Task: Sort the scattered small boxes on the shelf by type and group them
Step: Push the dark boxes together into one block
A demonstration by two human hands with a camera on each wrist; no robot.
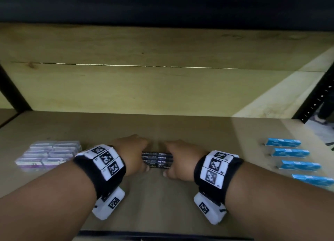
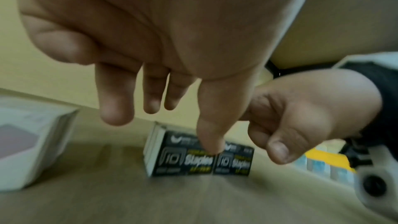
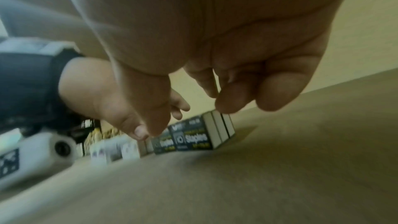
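Note:
Several black staples boxes (image 1: 157, 159) stand packed together on the shelf board (image 1: 162, 195), in the middle near the front. My left hand (image 1: 134, 154) flanks their left end and my right hand (image 1: 178, 159) their right end. The left wrist view shows my left hand (image 2: 172, 98) with its fingers hanging straight and its thumb tip on top of the black boxes (image 2: 200, 161). Seen from the right wrist, my right hand (image 3: 204, 83) has loosely bent fingertips (image 3: 228, 106) touching the top of the right end of the boxes (image 3: 193, 137). Neither hand has lifted a box.
A group of white and purple boxes (image 1: 47, 155) sits at the left of the shelf. Several blue boxes (image 1: 292, 161) lie in a column at the right. The wooden back wall (image 1: 162, 87) stands behind, and black posts (image 1: 314, 99) frame the sides.

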